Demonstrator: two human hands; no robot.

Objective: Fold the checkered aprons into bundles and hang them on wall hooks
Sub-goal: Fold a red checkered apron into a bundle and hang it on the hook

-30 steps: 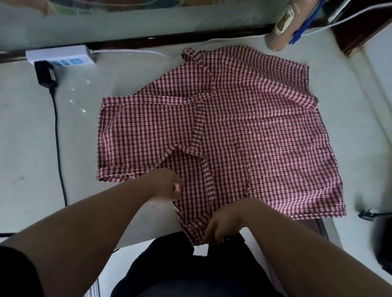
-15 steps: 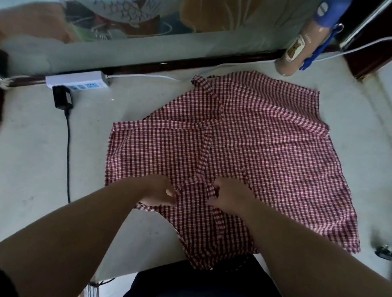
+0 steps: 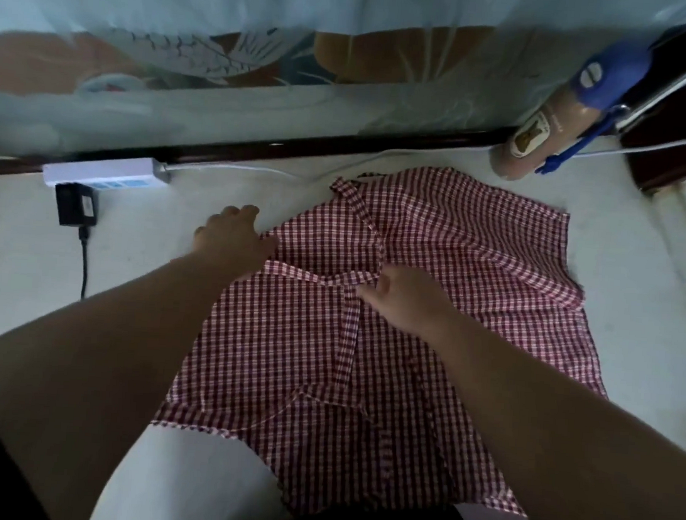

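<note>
A red-and-white checkered apron [image 3: 445,266] lies spread on the pale table [image 3: 16,256], its near part folded up over the middle and its lower edge hanging off the front. My left hand [image 3: 230,239] is at the fold's left corner, thumb against the cloth, and seems to pinch it. Over the apron's centre, my right hand [image 3: 405,301] pinches the folded edge where a strap [image 3: 312,276] crosses. No wall hooks are in view.
A white power strip [image 3: 102,170] with a black adapter [image 3: 75,205] and cable [image 3: 84,272] lies at the back left. A tan bottle with a blue cap [image 3: 541,137] lies at the back right beside a white cable [image 3: 641,144]. A painted panel stands behind the table.
Both hands carried the apron's near edge away from me, folding it over the middle. The left hand went out to the left corner; the camera tilted up.
</note>
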